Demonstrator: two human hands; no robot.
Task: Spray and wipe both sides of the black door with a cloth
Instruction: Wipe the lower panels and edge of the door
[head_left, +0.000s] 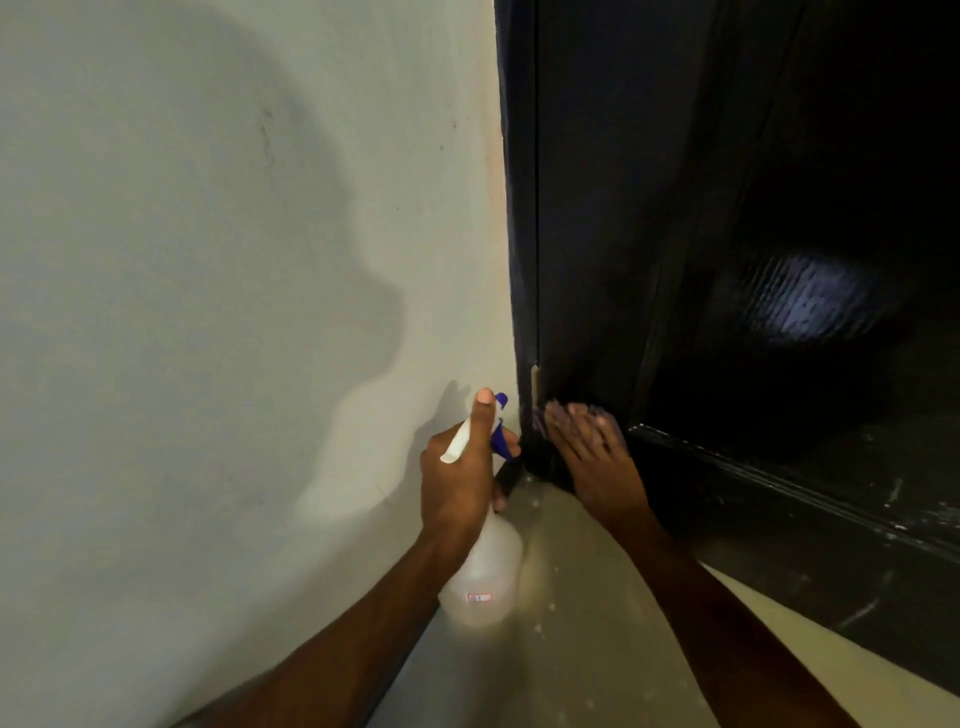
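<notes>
Both bare forearms reach forward and down from the lower edge. The left hand (460, 475) is curled in a grip, thumb stretched straight up. The right hand (592, 457) lies flat, fingers (574, 415) straight and pressed forward, slightly blurred

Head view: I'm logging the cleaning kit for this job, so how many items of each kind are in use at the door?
Spray bottle: 1, held in the left hand
Cloth: 1, pressed under the right hand low on the black door
Total: 2
</notes>
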